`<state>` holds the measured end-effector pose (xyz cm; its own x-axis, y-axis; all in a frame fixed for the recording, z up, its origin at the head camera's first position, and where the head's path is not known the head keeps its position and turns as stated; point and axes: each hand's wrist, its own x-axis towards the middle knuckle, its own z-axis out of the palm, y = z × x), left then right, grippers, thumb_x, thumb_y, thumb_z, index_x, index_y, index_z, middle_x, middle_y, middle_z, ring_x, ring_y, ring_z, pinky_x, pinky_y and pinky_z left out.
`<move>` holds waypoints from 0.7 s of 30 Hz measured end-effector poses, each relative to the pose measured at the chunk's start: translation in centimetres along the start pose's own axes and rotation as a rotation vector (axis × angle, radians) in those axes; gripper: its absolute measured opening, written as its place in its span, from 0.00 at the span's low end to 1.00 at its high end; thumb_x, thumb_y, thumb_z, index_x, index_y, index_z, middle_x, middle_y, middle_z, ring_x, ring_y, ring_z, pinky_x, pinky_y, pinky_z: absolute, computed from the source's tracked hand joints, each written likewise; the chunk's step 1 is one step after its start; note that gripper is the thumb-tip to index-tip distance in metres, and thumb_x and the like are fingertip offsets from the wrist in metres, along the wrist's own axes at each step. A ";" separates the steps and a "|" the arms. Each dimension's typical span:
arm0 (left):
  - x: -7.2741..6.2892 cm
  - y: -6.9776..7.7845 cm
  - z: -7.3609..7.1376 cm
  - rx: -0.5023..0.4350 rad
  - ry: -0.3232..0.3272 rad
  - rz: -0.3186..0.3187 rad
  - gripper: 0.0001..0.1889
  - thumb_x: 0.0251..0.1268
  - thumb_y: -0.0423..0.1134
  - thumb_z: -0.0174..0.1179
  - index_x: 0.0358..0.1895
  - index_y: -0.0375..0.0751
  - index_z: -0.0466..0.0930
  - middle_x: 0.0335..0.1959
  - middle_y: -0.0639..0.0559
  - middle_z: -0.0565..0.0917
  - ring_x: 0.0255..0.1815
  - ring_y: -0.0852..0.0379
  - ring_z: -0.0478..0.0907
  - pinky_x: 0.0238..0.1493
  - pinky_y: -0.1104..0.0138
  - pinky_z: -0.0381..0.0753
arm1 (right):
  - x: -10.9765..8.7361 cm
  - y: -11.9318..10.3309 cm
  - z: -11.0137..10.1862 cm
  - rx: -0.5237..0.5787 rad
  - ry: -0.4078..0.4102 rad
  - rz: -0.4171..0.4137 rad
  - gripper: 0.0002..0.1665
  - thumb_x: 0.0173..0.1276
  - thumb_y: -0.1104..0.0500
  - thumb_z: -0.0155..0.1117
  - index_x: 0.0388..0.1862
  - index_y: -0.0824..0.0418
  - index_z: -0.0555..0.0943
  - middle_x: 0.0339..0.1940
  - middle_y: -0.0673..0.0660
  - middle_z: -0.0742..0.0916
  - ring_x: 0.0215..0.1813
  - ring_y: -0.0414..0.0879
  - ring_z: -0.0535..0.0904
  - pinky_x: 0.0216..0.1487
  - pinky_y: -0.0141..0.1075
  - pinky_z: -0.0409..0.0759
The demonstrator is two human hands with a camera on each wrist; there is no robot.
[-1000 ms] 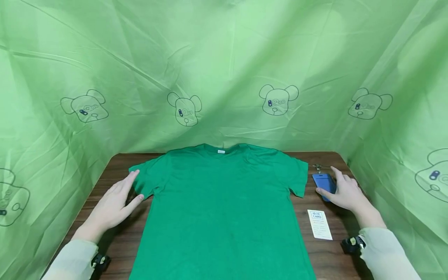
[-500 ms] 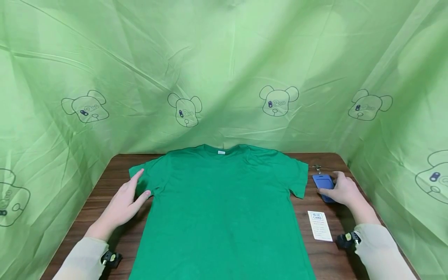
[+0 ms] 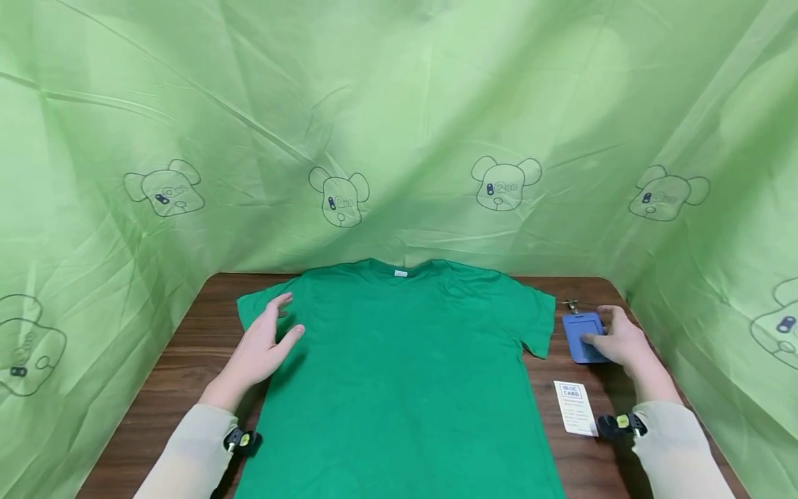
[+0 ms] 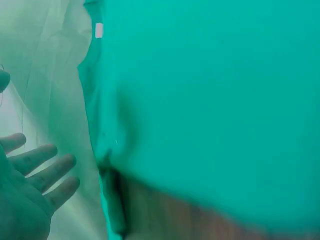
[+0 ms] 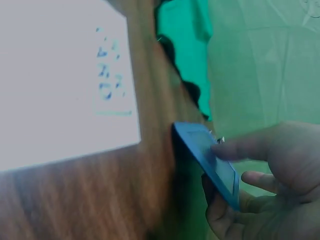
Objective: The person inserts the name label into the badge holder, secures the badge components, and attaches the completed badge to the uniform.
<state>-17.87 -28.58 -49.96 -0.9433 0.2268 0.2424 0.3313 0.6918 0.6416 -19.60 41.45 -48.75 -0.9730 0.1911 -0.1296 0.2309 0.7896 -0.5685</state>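
Your right hand [image 3: 626, 341] now pinches the blue badge holder [image 3: 573, 334], tilted at the worktop's [image 3: 587, 285] far right, so you have it; your left hand [image 3: 258, 355], grasping nothing, has moved over the green T-shirt [image 3: 399, 374].

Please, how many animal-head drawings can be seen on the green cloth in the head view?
6. From left: leftmost drawing, second drawing, third drawing and fourth drawing beyond the shirt, fifth drawing, rightmost drawing. Both outermost are cut off; others may be hidden.
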 end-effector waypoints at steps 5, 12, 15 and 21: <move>1.8 1.3 1.3 -0.044 0.008 0.010 0.39 0.88 0.49 0.57 0.89 0.44 0.49 0.83 0.35 0.66 0.75 0.30 0.73 0.72 0.35 0.72 | -0.4 -1.2 -0.4 0.055 0.034 0.007 0.44 0.77 0.62 0.68 0.82 0.76 0.57 0.57 0.82 0.80 0.56 0.74 0.81 0.48 0.58 0.84; 4.2 4.0 3.7 -0.121 -0.011 -0.008 0.41 0.87 0.48 0.58 0.90 0.44 0.46 0.82 0.35 0.68 0.73 0.32 0.77 0.72 0.37 0.76 | -0.9 -4.6 -0.3 0.122 0.098 -0.023 0.41 0.82 0.55 0.66 0.83 0.73 0.63 0.60 0.77 0.80 0.58 0.69 0.79 0.43 0.45 0.81; 5.2 5.5 4.9 -0.158 -0.045 -0.030 0.42 0.86 0.47 0.58 0.90 0.44 0.44 0.83 0.34 0.68 0.73 0.33 0.77 0.69 0.38 0.78 | -1.3 -6.4 0.4 0.181 0.129 -0.052 0.41 0.83 0.53 0.66 0.84 0.71 0.64 0.62 0.77 0.82 0.55 0.63 0.83 0.39 0.35 0.81; 6.6 7.9 7.3 -0.229 -0.066 -0.064 0.41 0.86 0.46 0.58 0.91 0.46 0.46 0.83 0.37 0.69 0.71 0.39 0.80 0.65 0.43 0.83 | -2.2 -10.6 2.4 0.385 0.085 -0.085 0.44 0.83 0.50 0.68 0.87 0.64 0.62 0.66 0.75 0.83 0.40 0.37 0.86 0.39 0.32 0.85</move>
<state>-21.65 -16.59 -48.60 -0.9595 0.2365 0.1528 0.2598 0.5345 0.8043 -19.95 31.26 -44.44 -0.9808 0.1949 -0.0111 0.1151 0.5316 -0.8392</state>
